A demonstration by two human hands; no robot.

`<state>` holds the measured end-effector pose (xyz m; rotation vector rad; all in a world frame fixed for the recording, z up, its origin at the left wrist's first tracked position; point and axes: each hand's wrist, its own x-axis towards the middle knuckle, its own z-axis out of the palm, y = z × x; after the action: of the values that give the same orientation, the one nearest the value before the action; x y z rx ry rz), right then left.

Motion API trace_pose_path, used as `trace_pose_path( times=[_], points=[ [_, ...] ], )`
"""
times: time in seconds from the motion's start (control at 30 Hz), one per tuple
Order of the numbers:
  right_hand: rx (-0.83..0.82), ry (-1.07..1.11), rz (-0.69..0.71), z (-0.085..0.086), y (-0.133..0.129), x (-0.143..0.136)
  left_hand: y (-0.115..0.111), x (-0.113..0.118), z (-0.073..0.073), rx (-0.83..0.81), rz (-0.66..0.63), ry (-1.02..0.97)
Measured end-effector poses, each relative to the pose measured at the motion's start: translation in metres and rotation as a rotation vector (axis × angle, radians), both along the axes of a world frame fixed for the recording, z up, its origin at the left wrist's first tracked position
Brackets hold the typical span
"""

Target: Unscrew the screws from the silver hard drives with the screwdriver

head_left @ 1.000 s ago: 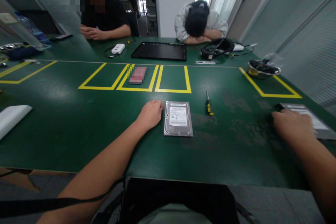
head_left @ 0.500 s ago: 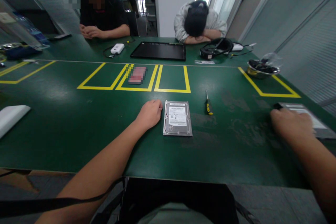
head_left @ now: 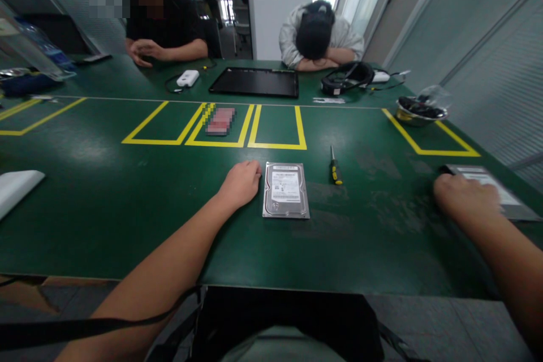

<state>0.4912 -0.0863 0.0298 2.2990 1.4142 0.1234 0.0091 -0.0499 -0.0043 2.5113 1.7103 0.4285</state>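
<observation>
A silver hard drive (head_left: pixel 285 191) with a white label lies flat on the green table, directly before me. Just left of it my left hand (head_left: pixel 241 184) rests on the table with its fingers curled in, and nothing shows in them. Far to the right, my right hand (head_left: pixel 469 195) is closed over the near left side of a flat silver optical drive (head_left: pixel 515 201) with a white label and a dark end. My fingers hide part of that drive. Between the two hands lies a screwdriver (head_left: pixel 335 168) with a yellow and black handle.
Yellow tape frames (head_left: pixel 278 147) mark the table; one holds a pixelated reddish object (head_left: pixel 220 121). Behind are a black panel (head_left: pixel 254 82), a white adapter (head_left: pixel 188 78) and a black cable bundle (head_left: pixel 350 78). A metal bowl (head_left: pixel 419 114) stands right. Two people sit opposite.
The view has shifted slightly, so everything sits a little further left. My left hand stays beside the hard drive, and my right hand remains on the optical drive.
</observation>
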Motion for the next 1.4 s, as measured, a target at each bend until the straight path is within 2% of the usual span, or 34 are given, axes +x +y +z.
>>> trace_pose_path(
  times=[0.17,0.4,0.6,0.73,0.87,0.97,1.03,1.13,1.23,1.4],
  points=[
    [0.019,0.024,-0.037,0.003,0.001,0.001,-0.001,0.0,0.001,0.002,-0.005,0.004],
    [0.117,-0.053,0.063,0.001,-0.008,-0.018,-0.001,0.001,0.001,-0.017,0.017,0.002],
    [0.233,-0.126,0.345,0.017,-0.014,-0.068,-0.002,0.002,-0.001,0.008,0.076,-0.104],
    [0.276,-0.069,0.54,0.028,-0.011,-0.114,-0.003,0.005,0.0,0.125,0.122,-0.284],
    [0.344,0.158,0.749,0.03,-0.007,-0.169,-0.009,0.011,0.006,0.293,0.06,-0.473],
    [0.504,0.73,0.877,0.031,-0.01,-0.209,-0.016,0.014,0.011,0.425,-0.028,-0.55],
    [0.534,0.991,0.87,0.033,-0.013,-0.231,-0.02,0.015,0.014,0.507,-0.082,-0.566],
    [0.52,1.238,0.82,0.033,-0.018,-0.254,-0.025,0.016,0.016,0.607,-0.185,-0.536],
    [0.513,1.409,0.756,0.028,-0.019,-0.269,-0.026,0.016,0.016,0.656,-0.268,-0.504],
    [0.511,1.617,0.661,0.015,-0.015,-0.282,-0.025,0.02,0.013,0.682,-0.334,-0.53]
  ],
)
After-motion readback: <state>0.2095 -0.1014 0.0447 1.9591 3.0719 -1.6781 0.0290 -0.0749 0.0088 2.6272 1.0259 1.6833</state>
